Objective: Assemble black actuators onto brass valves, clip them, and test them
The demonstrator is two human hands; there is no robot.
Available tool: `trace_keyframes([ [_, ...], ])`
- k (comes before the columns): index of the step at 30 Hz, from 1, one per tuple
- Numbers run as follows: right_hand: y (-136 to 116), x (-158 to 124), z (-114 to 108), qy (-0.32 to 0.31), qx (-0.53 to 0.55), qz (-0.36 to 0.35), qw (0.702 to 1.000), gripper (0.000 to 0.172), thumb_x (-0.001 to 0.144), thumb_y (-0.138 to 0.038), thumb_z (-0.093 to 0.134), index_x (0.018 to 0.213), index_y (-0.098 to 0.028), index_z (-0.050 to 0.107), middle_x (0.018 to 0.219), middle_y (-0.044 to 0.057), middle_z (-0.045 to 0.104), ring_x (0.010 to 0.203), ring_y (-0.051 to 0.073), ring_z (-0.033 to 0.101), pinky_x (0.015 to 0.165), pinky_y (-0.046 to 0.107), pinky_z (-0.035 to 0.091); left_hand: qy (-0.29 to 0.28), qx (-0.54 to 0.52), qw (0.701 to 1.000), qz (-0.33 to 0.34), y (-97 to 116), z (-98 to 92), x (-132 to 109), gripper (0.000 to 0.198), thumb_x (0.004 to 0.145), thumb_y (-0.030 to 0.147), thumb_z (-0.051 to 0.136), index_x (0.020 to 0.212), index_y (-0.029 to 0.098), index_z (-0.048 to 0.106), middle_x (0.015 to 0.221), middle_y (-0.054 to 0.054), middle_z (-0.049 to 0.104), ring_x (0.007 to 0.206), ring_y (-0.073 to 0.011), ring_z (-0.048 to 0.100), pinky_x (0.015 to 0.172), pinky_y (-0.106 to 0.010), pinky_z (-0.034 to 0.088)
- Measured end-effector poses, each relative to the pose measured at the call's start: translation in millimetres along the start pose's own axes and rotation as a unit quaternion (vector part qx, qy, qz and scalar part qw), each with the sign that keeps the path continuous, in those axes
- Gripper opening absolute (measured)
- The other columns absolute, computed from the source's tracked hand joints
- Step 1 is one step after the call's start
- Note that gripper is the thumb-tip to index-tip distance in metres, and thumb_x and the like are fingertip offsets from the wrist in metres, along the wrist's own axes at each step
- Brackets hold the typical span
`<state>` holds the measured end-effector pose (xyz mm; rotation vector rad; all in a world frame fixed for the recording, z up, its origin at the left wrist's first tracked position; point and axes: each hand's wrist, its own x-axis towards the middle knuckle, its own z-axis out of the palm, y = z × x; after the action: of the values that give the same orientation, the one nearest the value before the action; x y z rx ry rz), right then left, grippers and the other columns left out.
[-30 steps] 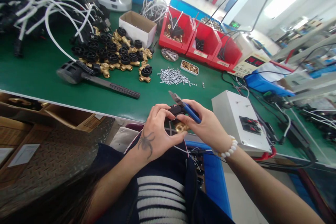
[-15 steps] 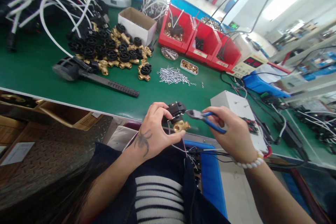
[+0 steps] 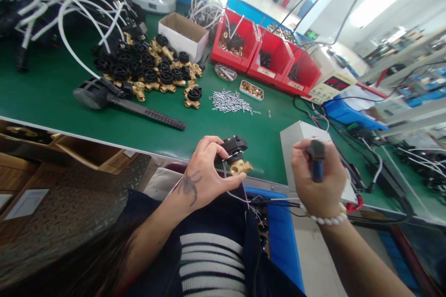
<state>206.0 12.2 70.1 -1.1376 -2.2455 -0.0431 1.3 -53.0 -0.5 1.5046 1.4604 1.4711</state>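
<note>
Two hands are seen, one left hand (image 3: 205, 174) at centre and one right hand (image 3: 325, 190) at centre right; one brass-and-black fitting (image 3: 237, 144) and one pair of pliers (image 3: 317, 164) are held. Three red bins (image 3: 278, 60) are counted at upper centre, one fan (image 3: 160, 4) at upper left, one hammer (image 3: 139, 109) at left. One lone clip (image 3: 269, 113) is seen near centre; the clip pile (image 3: 230, 102) beside it cannot be counted.

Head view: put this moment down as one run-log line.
left hand: holds brass fitting with black housing | right hand: grips blue-handled pliers, apart from fitting | green bench: silver clips, black mallet
</note>
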Motion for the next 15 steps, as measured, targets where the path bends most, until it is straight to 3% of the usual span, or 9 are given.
trace_keyframes([
  [3, -1, 2, 2, -0.187, -0.054, -0.061, 0.979, 0.017, 0.082, -0.011, 0.047, 0.09, -0.018, 0.06, 0.072, 0.003, 0.06, 0.055, 0.013, 0.051, 0.052, 0.025, 0.036, 0.004, 0.003, 1.0, -0.003, 0, -0.7, 0, 0.034, 0.066, 0.028, 0.078, 0.085, 0.015, 0.053, 0.112, -0.012, 0.053, 0.11, -0.0243, 0.054, 0.098, -0.046, 0.048],
  [4, -1, 4, 1, -0.213, -0.066, -0.072, 0.972, 0.018, 0.082, -0.011, 0.046, 0.09, -0.018, 0.061, 0.074, 0.003, 0.061, 0.057, 0.014, 0.053, 0.054, 0.026, 0.038, 0.003, 0.003, 1.0, -0.003, -1, -0.9, 0, 0.034, 0.067, 0.028, 0.078, 0.085, 0.015, 0.053, 0.112, -0.012, 0.053, 0.11, -0.0241, 0.055, 0.098, -0.046, 0.049],
  [5, -1, 5, 0, -0.196, -0.064, -0.07, 0.976, 0.018, 0.083, -0.012, 0.047, 0.092, -0.018, 0.061, 0.076, 0.003, 0.062, 0.059, 0.014, 0.054, 0.056, 0.026, 0.039, 0.002, 0.003, 1.0, -0.003, -1, -1.2, 0, 0.033, 0.067, 0.028, 0.079, 0.085, 0.015, 0.053, 0.112, -0.012, 0.053, 0.109, -0.0239, 0.055, 0.097, -0.045, 0.049],
  [8, 0, 7, -4, 0.002, -0.004, -0.007, 1.0, 0.013, 0.085, -0.018, 0.056, 0.098, -0.018, 0.058, 0.076, 0.0, 0.059, 0.059, 0.011, 0.052, 0.057, 0.024, 0.041, -0.003, 0.006, 1.0, 0.01, -1, -1.7, 1, 0.033, 0.067, 0.027, 0.079, 0.084, 0.015, 0.053, 0.109, -0.011, 0.054, 0.11, -0.0238, 0.054, 0.097, -0.044, 0.049],
  [9, 1, 7, -4, 0.037, 0.007, 0.005, 0.999, 0.013, 0.085, -0.019, 0.057, 0.097, -0.019, 0.057, 0.074, 0.0, 0.057, 0.057, 0.011, 0.05, 0.056, 0.024, 0.04, -0.003, 0.007, 1.0, 0.015, -1, -1.7, 1, 0.033, 0.066, 0.026, 0.079, 0.083, 0.015, 0.053, 0.108, -0.011, 0.055, 0.11, -0.024, 0.054, 0.098, -0.044, 0.049],
  [10, 2, 6, -3, 0.027, -0.002, 0.001, 1.0, 0.012, 0.084, -0.019, 0.055, 0.096, -0.019, 0.057, 0.072, -0.001, 0.056, 0.056, 0.011, 0.048, 0.054, 0.024, 0.039, -0.001, 0.007, 1.0, 0.018, -1, -1.5, 1, 0.033, 0.066, 0.026, 0.079, 0.083, 0.015, 0.053, 0.108, -0.011, 0.055, 0.11, -0.0242, 0.054, 0.098, -0.044, 0.049],
  [13, 4, 7, -1, -0.168, -0.087, -0.083, 0.978, 0.018, 0.08, -0.012, 0.046, 0.092, -0.018, 0.059, 0.069, 0.001, 0.057, 0.054, 0.013, 0.048, 0.05, 0.025, 0.034, 0.005, 0.008, 1.0, 0.018, -1, -0.6, 2, 0.033, 0.066, 0.026, 0.079, 0.083, 0.015, 0.053, 0.109, -0.012, 0.054, 0.11, -0.0243, 0.055, 0.097, -0.044, 0.049],
  [14, 3, 9, -2, -0.207, -0.106, -0.108, 0.967, 0.02, 0.08, -0.011, 0.045, 0.091, -0.018, 0.06, 0.07, 0.002, 0.058, 0.054, 0.013, 0.049, 0.05, 0.025, 0.034, 0.007, 0.008, 1.0, 0.017, -1, -0.1, 1, 0.033, 0.066, 0.027, 0.079, 0.083, 0.015, 0.053, 0.109, -0.011, 0.054, 0.109, -0.0239, 0.055, 0.096, -0.043, 0.05],
  [15, 2, 10, -3, -0.205, -0.111, -0.117, 0.965, 0.02, 0.081, -0.011, 0.046, 0.092, -0.017, 0.061, 0.072, 0.003, 0.059, 0.055, 0.013, 0.05, 0.05, 0.025, 0.034, 0.008, 0.008, 1.0, 0.016, -1, 0.2, 1, 0.033, 0.066, 0.027, 0.079, 0.083, 0.015, 0.052, 0.109, -0.011, 0.054, 0.108, -0.0235, 0.056, 0.096, -0.043, 0.05],
])
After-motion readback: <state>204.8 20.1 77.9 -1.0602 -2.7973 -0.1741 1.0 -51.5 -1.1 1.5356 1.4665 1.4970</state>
